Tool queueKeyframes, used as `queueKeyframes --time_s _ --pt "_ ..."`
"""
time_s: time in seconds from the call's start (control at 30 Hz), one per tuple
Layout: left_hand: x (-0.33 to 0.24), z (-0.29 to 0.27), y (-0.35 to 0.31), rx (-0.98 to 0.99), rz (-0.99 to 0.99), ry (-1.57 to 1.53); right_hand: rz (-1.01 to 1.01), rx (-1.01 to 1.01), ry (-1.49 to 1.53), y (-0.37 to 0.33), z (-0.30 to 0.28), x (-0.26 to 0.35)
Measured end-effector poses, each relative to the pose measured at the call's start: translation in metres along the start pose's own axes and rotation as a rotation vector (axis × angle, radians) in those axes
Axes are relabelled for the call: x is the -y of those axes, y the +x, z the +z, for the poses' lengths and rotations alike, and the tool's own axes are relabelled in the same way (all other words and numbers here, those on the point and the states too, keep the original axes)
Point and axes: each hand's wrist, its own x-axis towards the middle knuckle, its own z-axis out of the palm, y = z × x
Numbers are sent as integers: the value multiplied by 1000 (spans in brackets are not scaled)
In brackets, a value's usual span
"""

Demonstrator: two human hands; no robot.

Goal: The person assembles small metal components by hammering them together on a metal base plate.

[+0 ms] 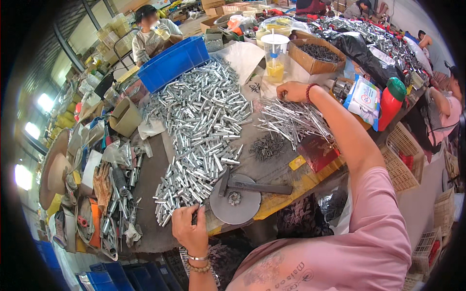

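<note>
My left hand (191, 229) is at the table's front edge, thumb and forefinger bent together beside the near end of a big heap of short silvery metal tubes (204, 114); what they pinch, if anything, is too small to make out. Reaching forward, my right hand (292, 91) has its fingers curled down at the far end of a pile of thin metal rods (293, 123). Its fingertips are partly hidden. Between the hands, a hammer (262, 186) lies across a round grey metal disc (224, 209). Small dark pins (266, 147) form a little heap beside the rods.
A blue bin (174, 64) stands behind the tubes. Past my right hand are a drink cup (274, 60) and a cardboard box (302, 59) of dark fasteners. A packet (363, 101) and a red bottle (390, 104) stand right. Tools and a glove (102, 186) crowd the left.
</note>
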Motion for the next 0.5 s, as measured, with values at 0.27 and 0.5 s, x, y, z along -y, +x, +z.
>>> queueKeyframes --time_s 0.27,0.5 --pt "0 -1 -2 9 4 20 -111 -44 -32 -38 3 29" --pt "2 0 -1 4 15 10 -79 -251 -73 -80 6 53"
